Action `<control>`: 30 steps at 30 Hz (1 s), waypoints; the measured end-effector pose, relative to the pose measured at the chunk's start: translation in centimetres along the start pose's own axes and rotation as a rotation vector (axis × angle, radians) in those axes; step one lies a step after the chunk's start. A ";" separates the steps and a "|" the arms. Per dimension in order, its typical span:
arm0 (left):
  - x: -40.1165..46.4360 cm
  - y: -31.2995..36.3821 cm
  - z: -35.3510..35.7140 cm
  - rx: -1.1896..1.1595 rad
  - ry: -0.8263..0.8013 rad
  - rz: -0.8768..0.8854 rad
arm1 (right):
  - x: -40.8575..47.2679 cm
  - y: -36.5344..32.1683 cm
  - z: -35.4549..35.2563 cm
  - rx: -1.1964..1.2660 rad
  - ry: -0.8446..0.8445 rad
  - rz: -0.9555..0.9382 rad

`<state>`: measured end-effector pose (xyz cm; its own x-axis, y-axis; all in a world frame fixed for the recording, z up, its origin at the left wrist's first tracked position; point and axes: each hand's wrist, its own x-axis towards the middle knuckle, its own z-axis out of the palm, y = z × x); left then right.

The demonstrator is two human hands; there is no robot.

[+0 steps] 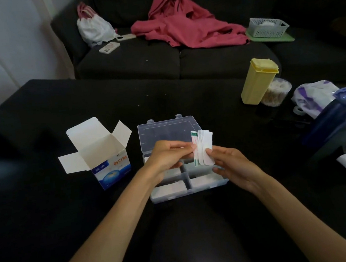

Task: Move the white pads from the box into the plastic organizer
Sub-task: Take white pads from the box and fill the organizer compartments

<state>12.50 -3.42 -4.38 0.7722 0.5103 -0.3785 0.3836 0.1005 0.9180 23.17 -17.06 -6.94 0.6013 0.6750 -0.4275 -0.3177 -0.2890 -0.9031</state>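
I sit at a black worktop [186, 99]. My two hands hold a small stack of white pads [203, 148] upright, just above the open organizer [167, 129]. My left hand [168, 156] pinches the stack's left edge with curled fingers; my right hand [229, 163] presses its thumb against the right face, fingers loosely curled below. The box [104, 153] stands open to the left of the organizer, its flaps spread; I cannot tell whether any pads remain inside. Several near compartments of the organizer already hold white stacks. I judge I am squaring up this stack before placing it. Next it must be lowered flat into a free compartment, kept together so none slip out.
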 end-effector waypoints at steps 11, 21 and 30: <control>1.8 -1.3 0.3 1.034 0.278 0.625 | -0.1 -0.3 -2.8 0.017 0.183 -0.039; 3.0 -2.8 3.6 1.428 0.105 0.706 | -0.1 0.4 -4.3 -0.036 0.259 -0.038; 1.8 -4.9 1.6 1.197 -0.023 0.698 | 0.1 0.5 -4.2 -0.002 0.256 -0.035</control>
<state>12.85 -4.39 -9.71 0.9856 0.1362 0.0998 0.1061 -0.9593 0.2618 26.12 -19.99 -7.58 0.7783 0.4905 -0.3921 -0.2918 -0.2703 -0.9175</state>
